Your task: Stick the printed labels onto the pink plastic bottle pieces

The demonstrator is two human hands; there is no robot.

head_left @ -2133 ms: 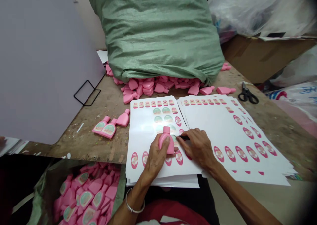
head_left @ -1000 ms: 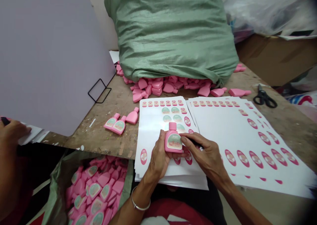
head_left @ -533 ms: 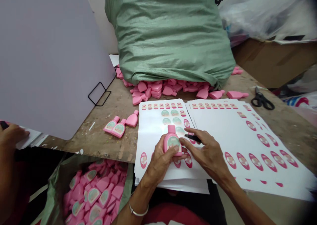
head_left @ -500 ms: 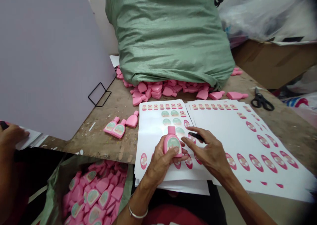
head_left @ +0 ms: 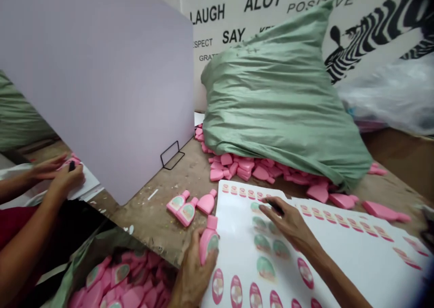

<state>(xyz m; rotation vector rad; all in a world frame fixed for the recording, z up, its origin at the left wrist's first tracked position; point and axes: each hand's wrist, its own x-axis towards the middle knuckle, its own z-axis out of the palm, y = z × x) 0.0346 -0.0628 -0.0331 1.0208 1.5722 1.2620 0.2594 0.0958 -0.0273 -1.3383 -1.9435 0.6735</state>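
Note:
My left hand (head_left: 194, 272) is closed round a small pink bottle (head_left: 204, 244), its green oval label turned partly to the right. In my right hand (head_left: 287, 218) is a small dark stick-like tool (head_left: 274, 206), whose kind I cannot make out. My right fingertips hover over or touch the green stickers near the top of the sticker sheet (head_left: 233, 226); contact is unclear. Two labelled pink bottles (head_left: 186, 214) and a bottle turned with no label showing (head_left: 207, 202) lie on the table just beyond my left hand.
A green sack (head_left: 281, 104) rests at the back over a heap of pink bottles (head_left: 244, 167). A second sheet stack (head_left: 359, 253) lies right. A tall grey panel (head_left: 129, 95) on a wire stand (head_left: 172, 155) separates a co-worker's hands (head_left: 66, 177). An open bag of bottles (head_left: 122, 281) sits below.
My view has swung left and up. My left hand has moved the bottle left, off the middle of the sheet. My right hand has left the bottle for the green stickers, keeping the dark tool.

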